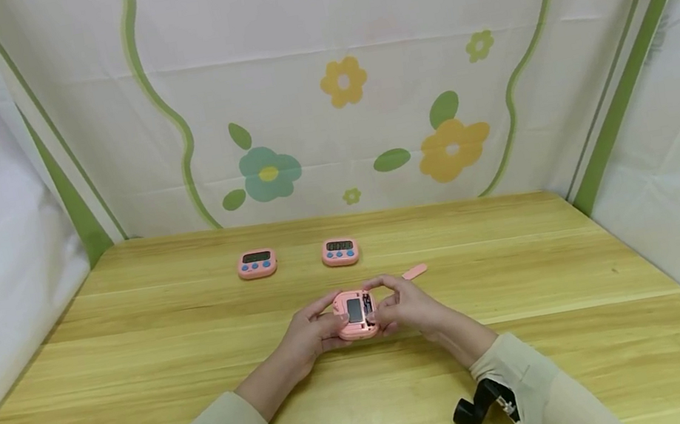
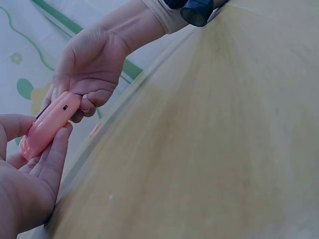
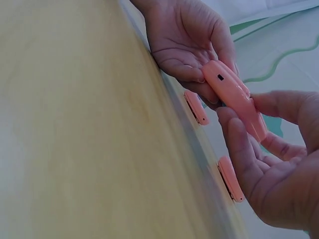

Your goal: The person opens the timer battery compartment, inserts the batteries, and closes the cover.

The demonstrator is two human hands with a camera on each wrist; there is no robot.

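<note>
A pink digital timer (image 1: 354, 311) is held back side up between both hands, over the middle of the table. On its back is a grey rectangle, and beside that an uncovered battery slot with a dark battery (image 1: 366, 301) in it. My left hand (image 1: 308, 333) grips the timer's left side, thumb on the back. With curled fingers, my right hand (image 1: 411, 307) holds the right side, its thumb at the slot. Both wrist views show the timer (image 2: 50, 124) edge-on, with a small dark hole in its side. Behind the right hand lies a pink battery cover (image 1: 416, 272).
Two more pink timers with blue buttons lie face up farther back: one at the left (image 1: 257, 264), one nearer the middle (image 1: 340, 252). The wooden table (image 1: 524, 264) ends at a flowered white cloth (image 1: 294, 99). Black wrist cameras (image 1: 474, 411) hang from both sleeves.
</note>
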